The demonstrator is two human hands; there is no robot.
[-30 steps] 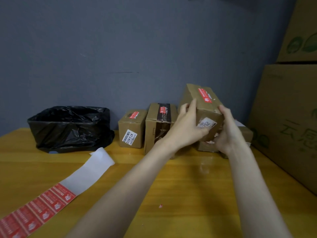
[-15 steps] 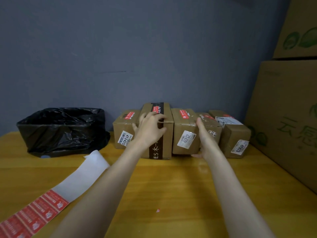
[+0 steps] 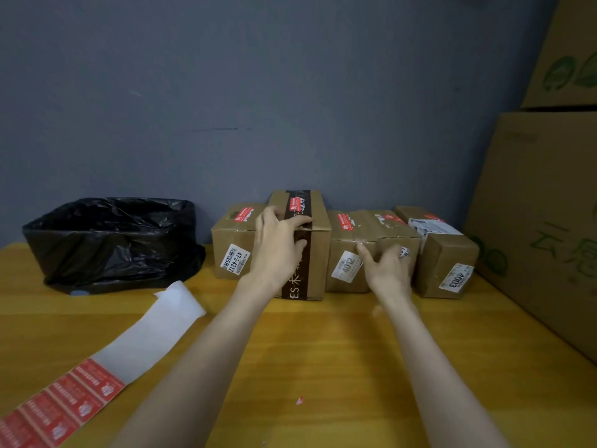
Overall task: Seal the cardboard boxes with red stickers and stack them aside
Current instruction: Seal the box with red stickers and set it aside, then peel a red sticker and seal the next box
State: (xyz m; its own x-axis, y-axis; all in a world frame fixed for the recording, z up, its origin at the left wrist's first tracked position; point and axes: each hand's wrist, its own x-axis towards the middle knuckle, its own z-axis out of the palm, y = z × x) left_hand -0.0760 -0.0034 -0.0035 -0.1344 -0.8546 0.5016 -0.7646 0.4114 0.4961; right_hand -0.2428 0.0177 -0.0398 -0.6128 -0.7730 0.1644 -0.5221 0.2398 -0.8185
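Observation:
Several small cardboard boxes with red stickers on top stand in a row by the wall. My left hand (image 3: 277, 244) grips the top front edge of the tall box with a dark band (image 3: 318, 247), fingers curled over it. To its left is a small box (image 3: 231, 240). My right hand (image 3: 386, 270) presses flat against the fronts of the box labelled 4012 (image 3: 342, 240) and the box beside it (image 3: 392, 229). The box labelled 4003 (image 3: 449, 253) ends the row. A strip of red stickers (image 3: 64, 405) lies at the near left on white backing paper (image 3: 155, 324).
A bin lined with a black bag (image 3: 109, 240) sits at the back left of the yellow wooden table (image 3: 323, 344). Large cartons (image 3: 542, 221) are stacked along the right side. A tiny red scrap (image 3: 299, 400) lies between my arms.
The box that both hands held in the air now stands in the row, labelled 4012. My left hand moved to the tall box; my right hand moved to the boxes' fronts.

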